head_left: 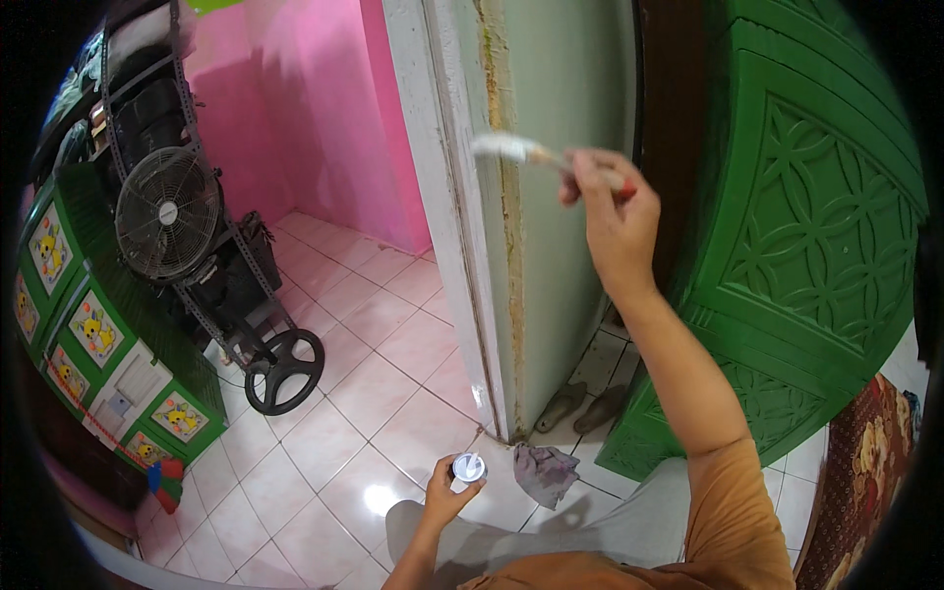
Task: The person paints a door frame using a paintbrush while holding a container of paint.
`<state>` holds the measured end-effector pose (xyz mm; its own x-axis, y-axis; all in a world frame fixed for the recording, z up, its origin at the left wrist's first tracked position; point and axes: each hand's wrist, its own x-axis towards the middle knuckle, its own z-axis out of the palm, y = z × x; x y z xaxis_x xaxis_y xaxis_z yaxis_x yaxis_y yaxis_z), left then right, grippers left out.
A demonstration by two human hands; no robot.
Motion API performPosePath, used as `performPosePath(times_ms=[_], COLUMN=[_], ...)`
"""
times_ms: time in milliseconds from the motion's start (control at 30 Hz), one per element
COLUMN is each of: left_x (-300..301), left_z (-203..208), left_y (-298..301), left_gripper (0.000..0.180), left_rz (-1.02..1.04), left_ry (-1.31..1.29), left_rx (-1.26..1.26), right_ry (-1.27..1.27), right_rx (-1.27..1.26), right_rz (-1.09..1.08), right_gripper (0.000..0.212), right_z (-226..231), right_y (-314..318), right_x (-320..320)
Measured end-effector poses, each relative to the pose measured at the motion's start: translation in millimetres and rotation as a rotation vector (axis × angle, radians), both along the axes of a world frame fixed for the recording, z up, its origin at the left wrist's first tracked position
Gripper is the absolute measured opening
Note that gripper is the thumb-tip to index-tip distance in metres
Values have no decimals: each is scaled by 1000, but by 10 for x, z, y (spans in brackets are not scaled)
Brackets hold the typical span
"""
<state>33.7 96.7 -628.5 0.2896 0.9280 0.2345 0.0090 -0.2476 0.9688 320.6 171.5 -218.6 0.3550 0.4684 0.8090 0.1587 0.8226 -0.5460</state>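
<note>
My right hand [618, 202] is raised and closed around the handle of a paintbrush [540, 154]. White paint coats the bristles, which point left, in front of or against the door frame [449, 128]; I cannot tell whether they touch it. Low down, my left hand [447, 497] grips a small paint can [469, 467] without a lid, with white paint inside. The frame is white on its face, and beside it runs a rough strip [510, 256] of bare, yellowish-brown wall edge.
A crumpled grey rag [544, 475] lies on the tiled floor [324, 472] by the frame's foot, near sandals [560, 407]. A green carved panel [816, 226] rises at right. At left stand a pedestal fan [169, 212] and a green drawer cabinet [108, 324].
</note>
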Motion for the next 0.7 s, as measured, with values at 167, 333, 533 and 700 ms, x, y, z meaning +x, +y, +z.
performPosePath(times_ms=[167, 333, 533, 700], left_x=[45, 72, 22, 24], left_z=[50, 70, 148, 93], left_y=[0, -9, -41, -41], left_gripper=[65, 66, 65, 65], left_rz=[-19, -14, -6, -5], left_ry=[-27, -57, -13, -19], left_rx=[4, -3, -24, 17], right_ry=[7, -111, -28, 36], right_rx=[223, 84, 40, 224], right_rz=[-34, -122, -45, -21], right_gripper=[27, 24, 27, 30], right_z=[612, 223, -133, 615], right_y=[157, 279, 7, 167], right_x=[-155, -99, -20, -139])
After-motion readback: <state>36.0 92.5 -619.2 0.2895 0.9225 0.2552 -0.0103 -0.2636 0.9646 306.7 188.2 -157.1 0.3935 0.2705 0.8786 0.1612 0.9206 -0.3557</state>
